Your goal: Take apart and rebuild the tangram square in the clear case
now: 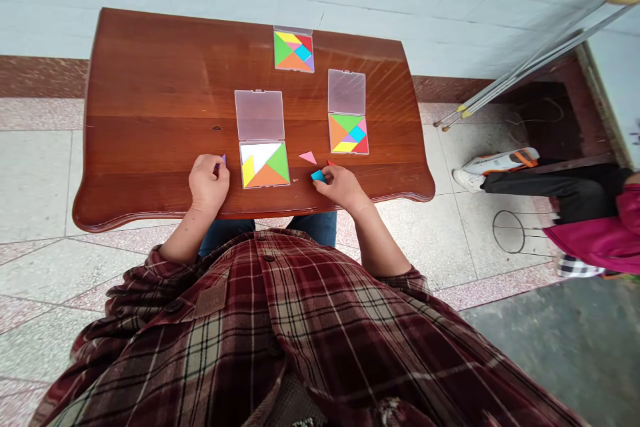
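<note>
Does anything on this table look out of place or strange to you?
Yes. The nearest tangram box shows a bare white patch where pieces are missing from its square. A pink triangle lies loose on the wooden table, outside any box, and a teal piece sits at the right hand.

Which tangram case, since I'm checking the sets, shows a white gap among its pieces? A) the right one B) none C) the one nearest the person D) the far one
C: the open case nearest the person has a white gap beside its coloured pieces, unlike the far case and the right case.
</note>
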`<state>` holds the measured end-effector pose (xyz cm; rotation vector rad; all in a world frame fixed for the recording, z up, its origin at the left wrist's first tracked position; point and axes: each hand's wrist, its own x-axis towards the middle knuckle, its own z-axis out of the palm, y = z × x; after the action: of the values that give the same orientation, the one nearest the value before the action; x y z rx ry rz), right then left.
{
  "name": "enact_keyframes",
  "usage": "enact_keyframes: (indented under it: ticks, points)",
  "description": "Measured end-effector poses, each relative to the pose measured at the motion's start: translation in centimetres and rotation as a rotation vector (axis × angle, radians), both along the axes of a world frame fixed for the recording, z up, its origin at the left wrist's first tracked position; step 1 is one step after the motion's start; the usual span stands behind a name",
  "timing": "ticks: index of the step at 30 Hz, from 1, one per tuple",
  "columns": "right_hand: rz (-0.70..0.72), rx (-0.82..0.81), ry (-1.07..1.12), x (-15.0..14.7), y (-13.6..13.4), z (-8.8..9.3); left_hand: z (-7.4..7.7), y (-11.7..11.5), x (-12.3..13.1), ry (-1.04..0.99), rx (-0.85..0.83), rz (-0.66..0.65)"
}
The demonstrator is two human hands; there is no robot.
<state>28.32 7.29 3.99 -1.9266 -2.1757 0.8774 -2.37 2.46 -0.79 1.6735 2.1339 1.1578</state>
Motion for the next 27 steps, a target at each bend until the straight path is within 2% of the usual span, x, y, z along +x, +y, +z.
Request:
enact_keyframes:
  ticks: [12, 15, 18, 22, 24, 27]
  points:
    - [-0.033, 0.095, -0.006, 0.1, 0.2, -0.5, -0.2, 0.0, -0.1, 0.032, -0.017, 0.001]
    - [-0.103, 0.128, 0.114, 1.2, 0.8, -0.2, -0.3, 0.1, -0.2, 0.043, -0.023, 0.001]
    - [-0.240, 0.156, 0.278, 3.0, 2.0, 0.6, -0.4, 0.1, -0.3, 0.035, -0.024, 0.001]
    - [-0.347, 0.211, 0.296, 4.8, 3.1, 1.4, -0.4, 0.2, -0.4, 0.033, -0.014, 0.002]
    - [-0.311, 0.217, 0.248, 4.5, 2.9, 1.2, -0.4, 0.2, -0.4, 0.037, -0.003, 0.002]
    - [-0.148, 0.221, 0.109, 2.3, 1.6, 0.3, -0.5, 0.2, -0.4, 0.035, 0.009, 0.001]
